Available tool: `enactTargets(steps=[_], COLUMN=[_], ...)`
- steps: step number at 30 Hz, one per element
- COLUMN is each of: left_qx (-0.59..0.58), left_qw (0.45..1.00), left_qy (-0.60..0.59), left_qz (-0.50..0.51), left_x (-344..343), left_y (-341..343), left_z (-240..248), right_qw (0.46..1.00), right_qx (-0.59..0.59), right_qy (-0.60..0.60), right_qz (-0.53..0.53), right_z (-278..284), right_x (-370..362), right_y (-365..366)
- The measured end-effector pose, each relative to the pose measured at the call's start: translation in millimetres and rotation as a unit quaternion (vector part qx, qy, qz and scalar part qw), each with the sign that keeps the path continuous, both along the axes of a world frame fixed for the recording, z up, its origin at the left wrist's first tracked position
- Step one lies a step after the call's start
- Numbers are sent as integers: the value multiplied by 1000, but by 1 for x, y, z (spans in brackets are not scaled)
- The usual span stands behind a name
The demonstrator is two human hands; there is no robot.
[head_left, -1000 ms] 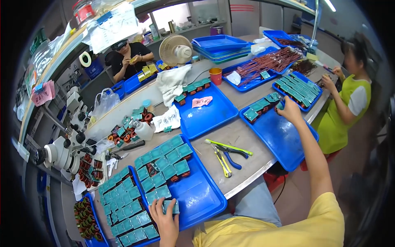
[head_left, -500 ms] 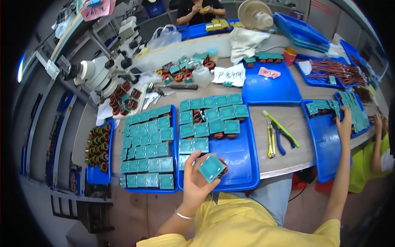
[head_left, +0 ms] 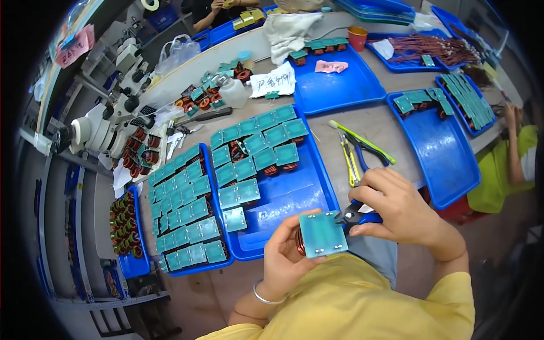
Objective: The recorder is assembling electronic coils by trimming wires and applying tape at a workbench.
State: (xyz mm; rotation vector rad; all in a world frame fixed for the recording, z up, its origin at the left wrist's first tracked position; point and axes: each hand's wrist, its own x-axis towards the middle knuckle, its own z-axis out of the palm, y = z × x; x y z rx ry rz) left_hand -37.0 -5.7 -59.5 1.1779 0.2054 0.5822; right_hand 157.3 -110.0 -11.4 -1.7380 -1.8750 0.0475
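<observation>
My left hand [head_left: 286,262] holds a small green circuit board [head_left: 322,233] with a copper coil under it, close to my chest. My right hand [head_left: 399,207] grips blue-handled cutters [head_left: 356,214] whose dark jaws touch the board's right edge. Just beyond my hands lies a blue tray [head_left: 294,198] carrying several more green boards with coils. A second blue tray [head_left: 224,262] to its left is packed with rows of the same boards.
Yellow-handled pliers and cutters [head_left: 354,153] lie on the grey bench between trays. Other blue trays [head_left: 442,147] sit right and far. A microscope [head_left: 107,122] and a bin of copper coils [head_left: 126,226] stand left. A person in green [head_left: 510,158] works at right.
My right hand came back from the far right tray and now holds cutters at the board. The view has tilted down toward my hands.
</observation>
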Motion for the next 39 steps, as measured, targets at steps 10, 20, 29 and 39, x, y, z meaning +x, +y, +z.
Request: enactTargets(steps=[10,20,29,39], left_qx=[171,292,275,234], left_qw=[985,956,960,971], left_qy=[3,-1,49,41], left_qz=[16,30,11,5], left_x=[-4,2,2,5], left_y=[-1,5,2,-1], left_z=[7,15,15,11], right_qw=[999,996,1000,1000], right_qx=[1,-20,-20,-1], right_qy=[-50,-84,-23,-17], right_qz=[-15,2,2,6], right_z=[7,17,-4,4], right_x=[-5,-4,-2,-10], right_y=[-11,-13,-15,-10])
